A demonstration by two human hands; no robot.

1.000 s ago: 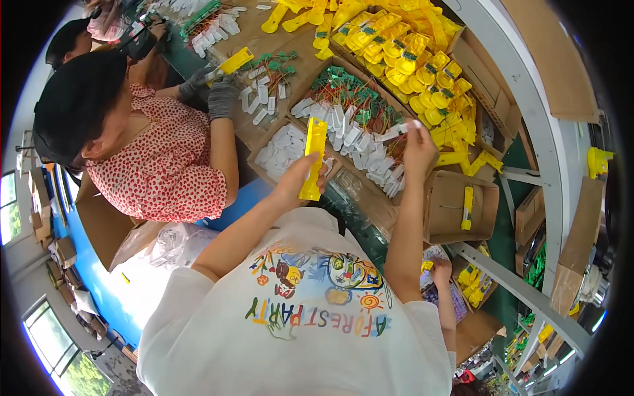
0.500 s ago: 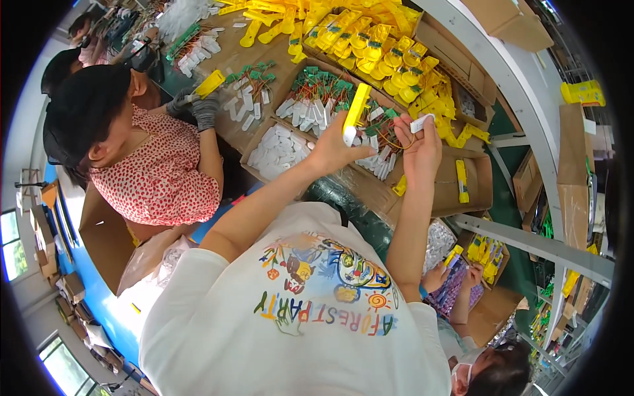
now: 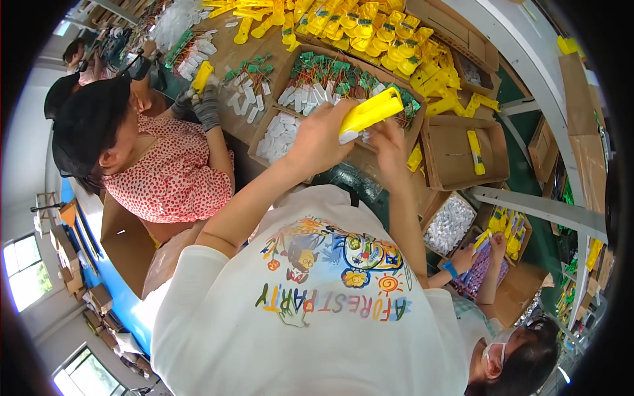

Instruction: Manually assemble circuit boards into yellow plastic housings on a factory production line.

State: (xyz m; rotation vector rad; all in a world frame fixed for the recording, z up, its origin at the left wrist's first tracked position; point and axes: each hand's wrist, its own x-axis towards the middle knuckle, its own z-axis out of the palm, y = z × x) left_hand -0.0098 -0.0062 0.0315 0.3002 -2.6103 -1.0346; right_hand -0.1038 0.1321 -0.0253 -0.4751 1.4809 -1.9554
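My left hand (image 3: 321,137) is closed around a yellow plastic handle-shaped piece (image 3: 371,111), which it holds slanting above the worktable. My right hand (image 3: 387,142) is just to its right, fingertips pinching at the small white part (image 3: 348,137) at the piece's lower end. Both hands hover over a cardboard box of white parts with green tags (image 3: 330,74). My white printed T-shirt fills the lower middle of the view.
A heap of yellow pieces (image 3: 370,30) lies at the back. Boxes hold white parts (image 3: 279,133) and one yellow piece (image 3: 475,152). A person in a red dotted blouse with grey gloves (image 3: 206,109) works at left. A masked person's hands (image 3: 485,247) work at lower right.
My left hand has tipped the yellow piece from upright to slanting. My right hand came down from the box with a small white part and met the piece's lower end.
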